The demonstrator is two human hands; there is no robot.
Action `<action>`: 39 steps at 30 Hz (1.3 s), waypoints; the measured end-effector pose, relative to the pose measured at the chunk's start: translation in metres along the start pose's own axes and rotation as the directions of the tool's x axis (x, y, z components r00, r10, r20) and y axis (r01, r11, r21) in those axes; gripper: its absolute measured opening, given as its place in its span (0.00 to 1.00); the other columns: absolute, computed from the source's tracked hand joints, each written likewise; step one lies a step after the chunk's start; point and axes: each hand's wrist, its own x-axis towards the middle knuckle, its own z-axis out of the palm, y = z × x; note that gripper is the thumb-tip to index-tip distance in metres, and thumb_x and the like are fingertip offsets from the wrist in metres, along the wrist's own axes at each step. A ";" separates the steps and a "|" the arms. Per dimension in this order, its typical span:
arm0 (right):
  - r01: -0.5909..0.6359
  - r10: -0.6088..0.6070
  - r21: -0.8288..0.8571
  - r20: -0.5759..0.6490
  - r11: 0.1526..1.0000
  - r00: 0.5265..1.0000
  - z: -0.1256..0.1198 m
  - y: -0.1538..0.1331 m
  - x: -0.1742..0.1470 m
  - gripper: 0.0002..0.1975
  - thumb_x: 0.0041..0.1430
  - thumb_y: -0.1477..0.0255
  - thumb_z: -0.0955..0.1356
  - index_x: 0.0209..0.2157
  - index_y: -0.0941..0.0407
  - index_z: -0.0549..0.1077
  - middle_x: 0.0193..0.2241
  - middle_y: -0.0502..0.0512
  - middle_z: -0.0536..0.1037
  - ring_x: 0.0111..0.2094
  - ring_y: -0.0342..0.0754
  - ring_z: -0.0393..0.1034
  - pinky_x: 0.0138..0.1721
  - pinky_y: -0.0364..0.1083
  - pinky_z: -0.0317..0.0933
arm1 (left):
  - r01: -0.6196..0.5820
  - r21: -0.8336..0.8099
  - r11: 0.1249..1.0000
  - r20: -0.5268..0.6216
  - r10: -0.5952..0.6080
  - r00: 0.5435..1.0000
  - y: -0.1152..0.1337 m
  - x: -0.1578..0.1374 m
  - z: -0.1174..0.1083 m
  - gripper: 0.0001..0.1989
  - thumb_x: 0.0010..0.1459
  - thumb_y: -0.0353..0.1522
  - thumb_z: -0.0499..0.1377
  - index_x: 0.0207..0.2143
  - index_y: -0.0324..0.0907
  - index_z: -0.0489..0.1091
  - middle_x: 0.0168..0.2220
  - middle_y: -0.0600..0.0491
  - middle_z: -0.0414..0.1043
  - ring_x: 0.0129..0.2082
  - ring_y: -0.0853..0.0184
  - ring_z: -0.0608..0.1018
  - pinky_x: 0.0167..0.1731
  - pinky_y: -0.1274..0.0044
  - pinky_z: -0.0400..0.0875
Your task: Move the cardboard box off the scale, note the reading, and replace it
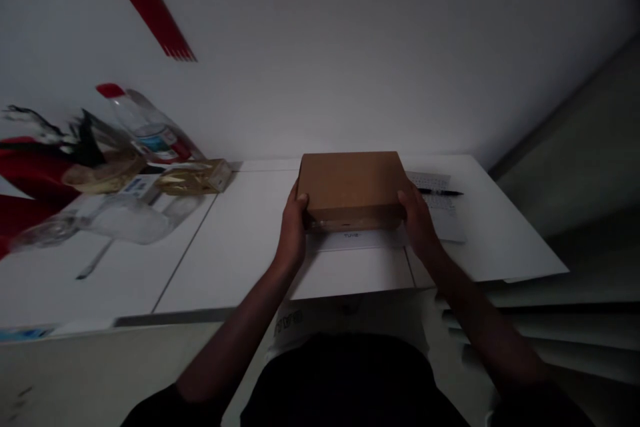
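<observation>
Gripping the brown cardboard box (351, 188) at both near corners, left hand (293, 225) and right hand (417, 219) clamp its sides, steadying it on the white table (240, 240), with a pen (440, 193) lying just right.

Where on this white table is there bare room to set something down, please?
The widest bare patch lies between the cardboard box, held by the left hand and right hand, and the table seam. The front edge near the person is bare too. It is crowded far left around the bottle, and the pen lies on paper at right.
</observation>
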 end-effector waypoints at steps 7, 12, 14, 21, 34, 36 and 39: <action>0.005 -0.005 -0.011 0.000 1.000 1.000 0.004 -0.002 0.001 0.28 0.59 0.54 0.66 0.56 0.54 0.70 0.60 0.59 0.70 0.62 0.59 0.62 0.67 0.62 0.51 | 0.042 0.029 0.999 -0.037 -0.041 0.998 -0.002 -0.001 -0.003 0.26 0.64 0.44 0.53 0.61 0.45 0.67 0.52 0.47 0.71 0.51 0.53 0.72 0.40 0.70 0.71; -0.006 0.006 -0.021 0.001 1.000 1.000 0.005 -0.002 0.002 0.30 0.58 0.52 0.67 0.56 0.54 0.69 0.59 0.60 0.71 0.61 0.60 0.63 0.66 0.62 0.53 | 0.005 0.030 1.000 -0.034 -0.004 0.999 -0.003 -0.001 -0.003 0.24 0.65 0.43 0.53 0.59 0.45 0.68 0.54 0.47 0.71 0.57 0.52 0.70 0.51 0.67 0.71; -0.010 0.011 -0.021 0.003 1.000 1.000 0.005 -0.003 0.002 0.29 0.58 0.52 0.66 0.56 0.54 0.69 0.59 0.60 0.71 0.61 0.60 0.64 0.65 0.62 0.54 | 0.009 0.004 1.000 -0.022 -0.009 1.000 -0.003 -0.001 -0.002 0.24 0.64 0.43 0.53 0.59 0.45 0.68 0.55 0.48 0.70 0.57 0.52 0.70 0.52 0.68 0.70; 0.017 -0.017 -0.049 -0.012 0.999 1.000 0.006 -0.002 0.002 0.30 0.58 0.50 0.66 0.55 0.54 0.70 0.58 0.60 0.72 0.60 0.60 0.64 0.65 0.62 0.55 | 0.043 0.033 0.999 -0.031 -0.042 0.999 -0.006 -0.001 -0.005 0.24 0.64 0.44 0.53 0.59 0.45 0.68 0.54 0.48 0.70 0.52 0.53 0.72 0.45 0.69 0.71; 0.086 -0.092 -0.096 -0.064 0.992 0.994 0.005 0.016 -0.004 0.38 0.61 0.41 0.64 0.59 0.57 0.69 0.61 0.65 0.69 0.64 0.58 0.61 0.67 0.62 0.51 | 0.038 0.148 0.988 -0.117 -0.021 0.993 -0.008 -0.004 -0.012 0.33 0.64 0.50 0.56 0.66 0.45 0.60 0.68 0.47 0.57 0.69 0.53 0.58 0.70 0.62 0.51; 0.141 -0.154 -0.127 -0.100 0.982 0.983 0.000 0.016 -0.005 0.37 0.64 0.44 0.64 0.62 0.56 0.68 0.64 0.65 0.65 0.66 0.58 0.58 0.68 0.63 0.49 | -0.025 0.248 0.969 -0.152 0.064 0.986 -0.006 -0.005 -0.017 0.33 0.65 0.50 0.56 0.68 0.48 0.58 0.69 0.47 0.54 0.70 0.55 0.57 0.70 0.61 0.51; 0.334 -0.356 -0.146 -0.175 0.931 0.918 -0.008 0.006 -0.008 0.27 0.72 0.53 0.59 0.65 0.52 0.65 0.65 0.60 0.64 0.66 0.53 0.59 0.67 0.61 0.51 | -0.297 0.381 0.875 -0.075 0.350 0.934 0.005 -0.007 -0.023 0.31 0.67 0.48 0.56 0.68 0.52 0.56 0.69 0.49 0.54 0.70 0.56 0.58 0.69 0.59 0.54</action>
